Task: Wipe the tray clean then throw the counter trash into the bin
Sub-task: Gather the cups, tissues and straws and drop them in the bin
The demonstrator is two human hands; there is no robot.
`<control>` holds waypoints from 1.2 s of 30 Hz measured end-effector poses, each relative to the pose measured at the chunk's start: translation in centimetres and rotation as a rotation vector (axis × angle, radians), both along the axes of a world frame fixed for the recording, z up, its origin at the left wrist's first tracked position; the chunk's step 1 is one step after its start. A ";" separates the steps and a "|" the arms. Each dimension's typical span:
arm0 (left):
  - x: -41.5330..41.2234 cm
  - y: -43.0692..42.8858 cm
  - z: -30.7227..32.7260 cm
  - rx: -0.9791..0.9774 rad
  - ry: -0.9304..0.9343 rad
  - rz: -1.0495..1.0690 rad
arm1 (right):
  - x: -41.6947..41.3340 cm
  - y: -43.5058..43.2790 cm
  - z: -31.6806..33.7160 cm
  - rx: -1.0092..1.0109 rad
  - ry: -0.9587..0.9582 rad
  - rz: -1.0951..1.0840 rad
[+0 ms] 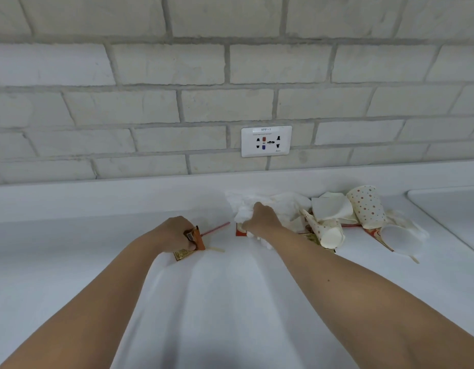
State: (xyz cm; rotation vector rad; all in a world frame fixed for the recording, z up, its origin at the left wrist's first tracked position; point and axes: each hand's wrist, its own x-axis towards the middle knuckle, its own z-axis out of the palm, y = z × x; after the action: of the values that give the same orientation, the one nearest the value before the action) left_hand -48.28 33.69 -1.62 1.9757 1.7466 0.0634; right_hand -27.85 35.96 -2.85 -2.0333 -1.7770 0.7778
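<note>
The two bare forearms point(363, 294) reach out from the bottom edge over the white counter point(70, 249), which runs back to a brick wall point(150, 75). The counter trash lies mostly to the right, near the back ledge point(124, 198): a big tissue wad point(286, 206), then dotted paper cups point(366, 206), crushed and tipped over on red-edged packaging point(374, 233) (whether any of that is the tray I cannot tell; no bin shows). The right hand point(262, 222) has its fingers curled down into the tissue wad, gripping it. The left hand point(174, 233), near it but apart, pinches an orange wrapper point(198, 237) between thumb and fingers, with a pink straw point(215, 228) showing just beyond it. All of this looks light, soft and crushable, so I judge it best bunched: the tissue taken at its middle, cups by the rim or nested, wrappers pinched flat; the straw may slip loose.
</note>
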 end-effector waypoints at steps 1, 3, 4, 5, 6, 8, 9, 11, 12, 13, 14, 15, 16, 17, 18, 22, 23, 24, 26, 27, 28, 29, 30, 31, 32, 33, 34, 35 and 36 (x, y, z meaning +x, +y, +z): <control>-0.2 -0.1 0.1 0.001 0.050 -0.034 | -0.6 0.1 -0.3 -0.002 -0.052 -0.012; -0.3 0.1 -0.3 0.016 0.095 -0.092 | -1.4 0.5 -1.0 0.004 -0.120 -0.066; -0.3 0.3 -0.5 0.028 0.094 -0.113 | -1.6 0.8 -1.1 -0.009 -0.124 -0.088; -0.3 0.3 -0.7 0.036 0.096 -0.127 | -1.8 1.1 -1.2 -0.027 -0.087 -0.104; -0.2 0.5 -0.7 0.026 0.104 -0.134 | -1.9 1.4 -1.2 -0.049 -0.029 -0.103; -0.2 0.8 -0.8 -0.003 0.134 -0.126 | -1.6 1.8 -1.0 -0.083 0.003 -0.064; -0.2 0.9 -0.7 -0.020 0.151 -0.115 | -1.3 2.0 -1.0 -0.098 -0.010 -0.049; 0.2 1.2 -0.5 -0.050 0.185 -0.097 | -1.1 2.1 -0.5 -0.125 -0.091 -0.016; 0.4 1.3 -0.4 -0.058 0.203 -0.100 | -1.2 2.0 -0.2 -0.140 -0.151 0.008; 0.6 1.4 -0.3 -0.065 0.218 -0.104 | -1.3 2.2 0.1 -0.174 -0.221 0.038; 0.6 1.5 -0.3 -0.072 0.222 -0.104 | -1.4 2.2 0.3 -0.190 -0.239 0.054; 0.6 1.5 -0.3 -0.085 0.217 -0.096 | -1.5 2.3 0.4 -0.216 -0.254 0.051; 0.6 1.5 -0.3 -0.105 0.205 -0.085 | -1.5 2.5 0.4 -0.232 -0.254 0.054; 0.6 1.4 -0.4 -0.130 0.193 -0.070 | -1.5 2.5 0.3 -0.218 -0.227 0.049; 0.6 1.3 -0.5 -0.154 0.183 -0.059 | -1.6 2.7 0.2 -0.200 -0.208 0.029; 1.3 0.4 -0.6 -0.179 0.236 -0.060 | -2.4 2.6 -1.1 -0.128 -0.233 -0.070; 1.5 0.2 -0.6 -0.167 0.260 -0.069 | -2.6 2.5 -1.5 -0.099 -0.225 -0.107; 1.7 0.0 -0.8 -0.151 0.273 -0.083 | -2.7 2.5 -1.6 -0.085 -0.193 -0.151; 1.9 -0.6 -1.3 -0.113 0.274 -0.114 | -2.8 2.4 -1.4 -0.087 -0.081 -0.202; 1.9 -0.9 -1.7 -0.089 0.261 -0.131 | -2.6 2.5 -1.2 -0.120 -0.034 -0.210; 2.0 -1.2 -2.0 -0.064 0.242 -0.142 | -2.5 2.7 -1.0 -0.139 -0.009 -0.204; 2.1 -1.5 -2.3 -0.040 0.224 -0.142 | -2.2 2.8 -0.8 -0.149 0.000 -0.181; 2.2 -1.6 -2.6 -0.015 0.215 -0.134 | -2.2 2.7 -0.7 -0.155 -0.003 -0.134; 2.3 -1.6 -2.8 0.008 0.211 -0.122 | -2.0 2.6 -0.8 -0.145 -0.003 -0.100; 2.4 -1.6 -3.0 0.032 0.207 -0.112 | -2.0 2.1 -0.6 -0.131 -0.001 -0.082; 2.4 -1.5 -3.3 0.058 0.204 -0.102 | -1.8 1.9 -0.7 -0.121 0.007 -0.078; 2.4 -1.5 -3.5 0.079 0.201 -0.091 | -1.6 1.4 -0.6 -0.121 0.004 -0.061; 2.5 -1.5 -3.6 0.093 0.206 -0.081 | -1.3 1.0 -0.6 -0.130 -0.001 -0.044; 2.5 -1.6 -3.7 0.100 0.220 -0.074 | -1.2 0.5 -0.4 -0.139 -0.014 -0.018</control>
State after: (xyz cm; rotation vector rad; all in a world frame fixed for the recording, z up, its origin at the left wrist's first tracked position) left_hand -45.74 32.05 -5.34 2.1888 1.8345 -0.0974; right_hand -29.00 36.50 -3.29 -2.1435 -1.7545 0.9070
